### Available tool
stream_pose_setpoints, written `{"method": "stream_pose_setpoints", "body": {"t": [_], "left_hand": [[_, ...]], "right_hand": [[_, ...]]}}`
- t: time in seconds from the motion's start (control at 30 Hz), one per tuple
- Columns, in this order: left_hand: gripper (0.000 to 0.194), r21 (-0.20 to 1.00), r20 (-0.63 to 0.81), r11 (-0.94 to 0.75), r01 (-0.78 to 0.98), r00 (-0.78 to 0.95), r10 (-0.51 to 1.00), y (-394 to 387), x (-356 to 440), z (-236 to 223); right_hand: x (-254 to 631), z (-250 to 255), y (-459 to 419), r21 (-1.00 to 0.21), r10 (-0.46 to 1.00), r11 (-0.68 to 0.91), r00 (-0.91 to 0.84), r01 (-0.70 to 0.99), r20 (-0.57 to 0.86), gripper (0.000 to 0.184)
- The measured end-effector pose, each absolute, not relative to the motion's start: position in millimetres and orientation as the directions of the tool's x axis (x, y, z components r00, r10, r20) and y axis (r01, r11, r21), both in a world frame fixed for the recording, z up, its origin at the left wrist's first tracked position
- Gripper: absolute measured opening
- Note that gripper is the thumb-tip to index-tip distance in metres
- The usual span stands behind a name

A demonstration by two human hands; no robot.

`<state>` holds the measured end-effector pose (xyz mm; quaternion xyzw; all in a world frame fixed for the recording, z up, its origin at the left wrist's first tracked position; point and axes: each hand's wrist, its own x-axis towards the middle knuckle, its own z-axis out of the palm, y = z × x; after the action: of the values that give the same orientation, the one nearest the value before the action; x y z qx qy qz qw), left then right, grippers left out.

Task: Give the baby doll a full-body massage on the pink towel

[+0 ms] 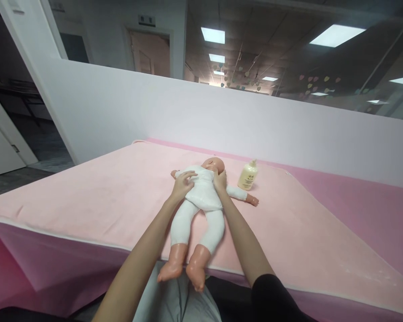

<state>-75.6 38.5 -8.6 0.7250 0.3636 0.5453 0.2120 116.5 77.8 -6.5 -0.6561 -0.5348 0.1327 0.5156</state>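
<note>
A baby doll in a white suit lies on its back with its arms spread out. Its bare feet hang over the near edge of the table, and its head is turned to the right. My left hand rests at the left side of its chest, fingers apart and touching the cloth. At the doll's right-side shoulder and cheek, my right hand curls around it, with some fingers hidden. A pale yellow pump bottle stands upright just beyond the doll's outstretched arm, apart from both hands.
A pink padded cover lies over the table, above a darker pink cloth. Behind it rises a white low wall with a glass window above. A white door is at the far left.
</note>
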Motion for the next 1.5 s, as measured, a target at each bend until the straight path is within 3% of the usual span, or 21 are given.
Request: {"method": "stream_pose_setpoints", "body": {"t": [0.1,0.2,0.27,0.37,0.57,0.7,0.77,0.87,0.93,1.0,1.07,1.13,1.23,1.4,1.5], "left_hand": [[0.043,0.687,0.593,-0.648,0.329,0.263,0.761,43.0,-78.3,-18.5],[0.051,0.759,0.474,-0.554,0.343,0.292,0.83,47.9,-79.5,-28.8],[0.054,0.802,0.391,-0.473,0.365,0.278,0.877,48.8,-80.1,-31.3],[0.054,0.791,0.343,-0.439,0.426,0.286,0.895,44.8,-79.7,-29.5],[0.053,0.653,0.323,-0.466,0.598,0.336,0.885,24.2,-70.3,-29.0],[0.051,0.664,0.371,-0.472,0.58,0.293,0.881,17.4,-65.5,-28.8],[0.05,0.68,0.415,-0.48,0.555,0.249,0.875,17.2,-65.0,-26.1],[0.045,0.687,0.461,-0.491,0.536,0.201,0.864,17.3,-65.8,-20.6],[0.041,0.688,0.481,-0.488,0.537,0.167,0.861,17.3,-66.2,-18.5],[0.037,0.723,0.494,-0.477,0.5,0.108,0.863,18.5,-65.2,-18.8],[0.034,0.838,0.441,-0.403,0.368,-0.023,0.897,21.4,-62.8,-20.2],[0.035,0.955,0.285,-0.264,0.134,-0.175,0.943,25.1,-60.6,-20.5],[0.037,0.973,0.145,-0.188,-0.13,-0.283,0.948,27.7,-60.1,-15.3],[0.041,0.917,0.238,-0.254,-0.306,-0.089,0.967,20.8,-60.3,0.0],[0.044,0.926,0.288,-0.272,-0.26,0.024,0.957,14.5,-56.2,2.7]], "right_hand": [[118.8,-16.5,53.6,-0.772,0.877,0.072,0.328,0.632,0.35,0.054],[130.6,-30.3,24.5,-0.698,0.908,0.203,0.136,0.686,0.397,0.05],[138.8,-38.2,5.0,-0.702,0.894,0.265,0.105,0.661,0.436,0.052],[143.0,-42.6,-18.4,-0.75,0.887,0.26,0.156,0.608,0.434,0.056],[129.2,-31.5,-29.0,-0.873,0.879,0.086,0.376,0.481,0.293,0.06],[133.1,-19.6,-29.9,-0.839,0.859,0.165,0.343,0.518,0.38,0.05],[140.7,-10.5,-36.0,-0.74,0.805,0.301,0.256,0.602,0.536,0.042],[152.4,4.9,-49.5,-0.397,0.678,0.533,-0.096,0.747,0.729,0.039],[156.2,13.1,-57.8,-0.184,0.651,0.601,-0.343,0.778,0.678,0.042],[156.0,18.5,-63.8,-0.132,0.694,0.601,-0.434,0.788,0.574,0.045],[153.0,21.4,-67.1,-0.239,0.771,0.56,-0.394,0.793,0.5,0.047],[149.3,22.5,-67.9,-0.413,0.838,0.509,-0.323,0.756,0.441,0.041],[145.0,21.0,-65.4,-0.622,0.881,0.463,-0.254,0.631,0.399,0.027],[142.9,14.6,-58.7,-0.735,0.895,0.445,-0.213,0.512,0.393,0.026],[143.0,12.8,-57.1,-0.764,0.906,0.422,-0.198,0.488,0.374,0.023]]}}
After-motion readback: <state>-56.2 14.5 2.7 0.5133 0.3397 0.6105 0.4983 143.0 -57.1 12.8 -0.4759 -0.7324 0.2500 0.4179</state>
